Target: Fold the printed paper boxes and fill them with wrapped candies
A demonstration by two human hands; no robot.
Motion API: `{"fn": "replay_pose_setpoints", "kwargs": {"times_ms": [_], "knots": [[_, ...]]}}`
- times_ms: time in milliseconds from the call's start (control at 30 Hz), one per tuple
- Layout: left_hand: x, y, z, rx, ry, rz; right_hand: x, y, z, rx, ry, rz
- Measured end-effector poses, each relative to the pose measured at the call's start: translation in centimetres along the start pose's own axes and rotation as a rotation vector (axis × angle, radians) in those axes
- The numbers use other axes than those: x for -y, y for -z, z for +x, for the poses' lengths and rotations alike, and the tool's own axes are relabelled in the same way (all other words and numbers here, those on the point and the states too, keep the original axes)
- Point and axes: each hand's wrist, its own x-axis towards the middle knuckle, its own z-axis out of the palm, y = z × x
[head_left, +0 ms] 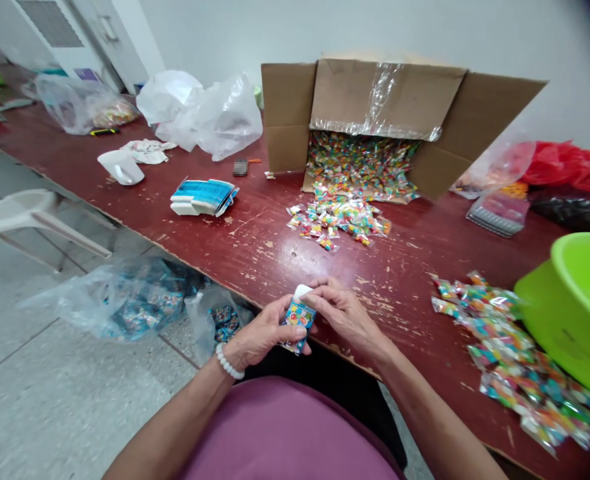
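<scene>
A small blue carton (299, 319) with colourful print sits in my left hand (261, 333), thumb across its front, at the table's near edge. The carton's white top flap (303, 292) stands up, and the thumb and fingers of my right hand (343, 312) are closed on it. The inside of the carton cannot be seen. Beyond my hands lies a heap of small wrapped candy packets (342, 217), spilling from a cardboard box (389, 97) tipped on its side. A stack of flattened blue cartons (205, 196) rests to the left.
More candy packets (517, 353) lie at the right beside a green basin (569, 300). Clear plastic bags (229, 117), a white cup (121, 167) and a red bag (569, 163) stand on the red table (255, 247). Below are a bag of blue cartons (142, 300) and a white stool (19, 207).
</scene>
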Motion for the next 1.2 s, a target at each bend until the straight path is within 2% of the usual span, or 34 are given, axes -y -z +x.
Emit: {"fn": "replay_pose_setpoints", "kwargs": {"times_ms": [67,167,233,300,400,500,600,700,800,933,1000,1100,1200], "knots": [[0.3,-0.2,0.2,-0.078,-0.034,-0.052,0.1,0.0,-0.2,-0.017,-0.034,0.127],[0.5,-0.4,0.4,-0.172,0.003,-0.185,0.0,-0.4,-0.4,-0.044,-0.198,0.419],[0.6,-0.6,0.5,-0.219,0.049,-0.262,0.0,-0.9,-0.4,0.026,-0.305,0.568],[0.6,-0.9,0.5,-0.265,0.048,-0.254,-0.1,-1.5,-0.3,0.096,-0.349,0.635],[0.7,-1.3,0.5,-0.326,-0.043,-0.129,-0.5,-2.3,-0.3,0.070,-0.272,0.581],[0.7,-1.6,0.4,-0.372,-0.095,-0.063,-1.1,-2.5,-0.5,-0.070,-0.079,0.285],[0.5,-1.5,0.5,-0.336,0.035,-0.193,-1.0,-2.1,-0.7,-0.122,0.073,0.010],[0.4,-1.2,0.8,-0.221,0.212,-0.354,-0.7,-1.7,-0.9,-0.050,0.148,-0.073],[0.4,-1.1,1.0,-0.229,0.226,-0.347,-0.9,-2.0,-0.9,-0.015,0.068,0.006],[0.9,-1.6,0.9,-0.374,0.040,-0.209,-1.3,-2.8,-0.2,-0.057,-0.162,0.225],[1.2,-1.6,0.9,-0.388,-0.013,-0.192,-1.3,-3.0,0.4,-0.051,-0.233,0.343],[1.6,-1.3,1.1,-0.367,0.016,-0.179,-1.0,-3.0,1.1,-0.020,-0.243,0.451],[1.8,-0.9,1.1,-0.393,0.035,-0.177,-0.9,-2.8,1.0,-0.058,-0.128,0.382]]}}
